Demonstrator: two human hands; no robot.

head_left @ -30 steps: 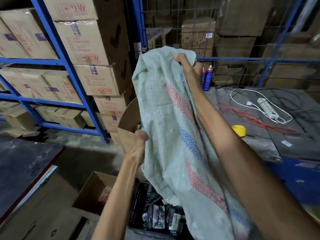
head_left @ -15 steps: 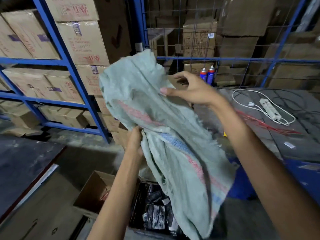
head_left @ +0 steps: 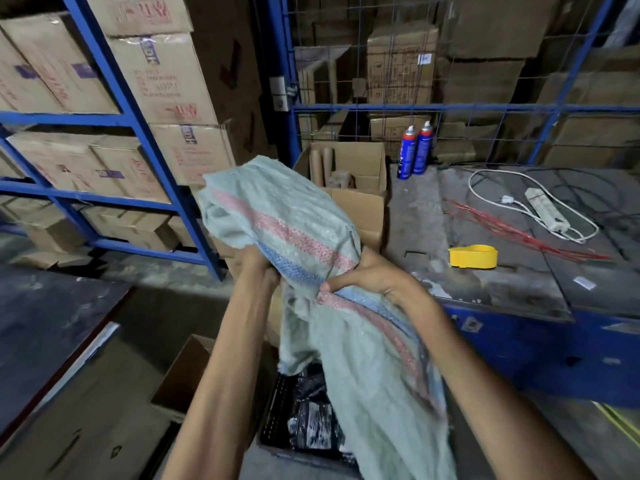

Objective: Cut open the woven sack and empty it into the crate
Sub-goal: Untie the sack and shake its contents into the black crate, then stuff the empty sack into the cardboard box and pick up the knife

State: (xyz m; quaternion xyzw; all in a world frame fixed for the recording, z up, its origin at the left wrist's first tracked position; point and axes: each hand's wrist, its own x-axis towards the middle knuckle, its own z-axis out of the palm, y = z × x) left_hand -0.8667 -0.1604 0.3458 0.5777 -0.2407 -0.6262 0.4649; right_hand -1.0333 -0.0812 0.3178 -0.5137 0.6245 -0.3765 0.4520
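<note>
The pale green woven sack [head_left: 287, 216] with red and blue stripes hangs limp and flat, bunched at its middle between both hands. My left hand [head_left: 258, 271] grips the fabric from the left; my right hand [head_left: 363, 280] pinches a fold on the right, thumb on the stripes. The sack's upper part flops over toward the far left, and its lower part drapes down over the black plastic crate [head_left: 277, 407]. Dark plastic-wrapped packets [head_left: 313, 417] lie inside the crate, partly hidden by the sack.
An open cardboard box [head_left: 356, 202] with tubes stands behind the sack. At right, a dark blue-edged bench [head_left: 485, 289] holds a yellow tape holder [head_left: 472, 255], red ties [head_left: 512, 230], a white power strip [head_left: 547, 211] and two spray cans [head_left: 414, 148]. Blue shelving [head_left: 138, 126] with cartons stands left.
My right hand came down from holding the sack high to beside my left hand. The sack has folded over and now bunches between both hands.
</note>
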